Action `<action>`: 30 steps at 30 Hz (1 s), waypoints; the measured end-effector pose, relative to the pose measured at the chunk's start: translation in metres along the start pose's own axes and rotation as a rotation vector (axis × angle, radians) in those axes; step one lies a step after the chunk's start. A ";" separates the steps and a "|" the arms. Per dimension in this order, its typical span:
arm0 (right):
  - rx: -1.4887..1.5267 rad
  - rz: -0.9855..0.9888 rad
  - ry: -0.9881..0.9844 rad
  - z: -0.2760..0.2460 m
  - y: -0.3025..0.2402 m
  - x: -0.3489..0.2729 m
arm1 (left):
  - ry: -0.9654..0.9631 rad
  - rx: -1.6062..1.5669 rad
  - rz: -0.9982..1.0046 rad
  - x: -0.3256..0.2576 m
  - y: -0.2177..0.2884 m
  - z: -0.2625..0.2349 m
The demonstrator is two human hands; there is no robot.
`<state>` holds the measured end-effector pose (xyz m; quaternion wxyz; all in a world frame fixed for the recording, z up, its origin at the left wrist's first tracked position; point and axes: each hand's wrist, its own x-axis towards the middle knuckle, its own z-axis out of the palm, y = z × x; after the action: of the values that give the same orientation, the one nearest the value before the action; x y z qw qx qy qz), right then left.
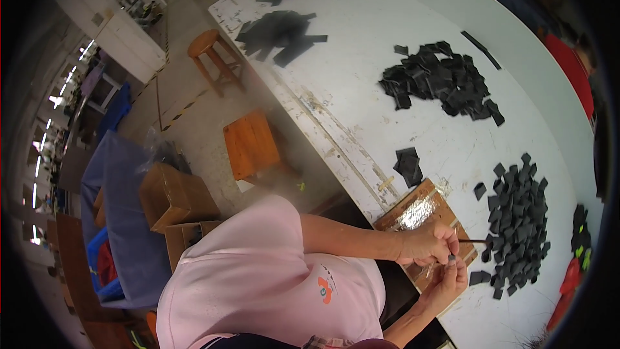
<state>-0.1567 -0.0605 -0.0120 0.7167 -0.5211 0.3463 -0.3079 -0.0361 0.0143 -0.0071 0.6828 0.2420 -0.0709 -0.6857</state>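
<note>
Close together over a brown board, my two hands meet at a small dark grey piece. My left hand is closed, and a thin brown stick juts out from its fingers to the right. Below it my right hand pinches the small piece between its fingertips. Part of the board is covered by shiny clear tape or film. Just past the stick's end lies a heap of small folded black pieces. How far the stick reaches inside the left hand is hidden.
The white table carries another heap of black pieces, a small black stack and black strips farther off. A wooden stool, an orange-brown seat and cardboard boxes stand left of the table.
</note>
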 end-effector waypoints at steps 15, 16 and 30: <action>0.172 0.218 -0.201 0.012 -0.046 0.015 | -0.058 -0.286 -0.129 -0.002 0.035 0.015; 0.097 0.073 -0.220 0.019 -0.063 0.020 | -0.174 -0.403 -0.129 -0.002 0.041 0.024; -0.044 -0.009 -0.385 0.002 -0.045 0.057 | 0.148 0.528 0.336 0.019 0.042 0.023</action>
<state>-0.1262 -0.1174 0.0219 0.7568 -0.5875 0.2072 -0.1982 -0.0074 -0.0117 0.0270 0.7032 0.4450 -0.2357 -0.5019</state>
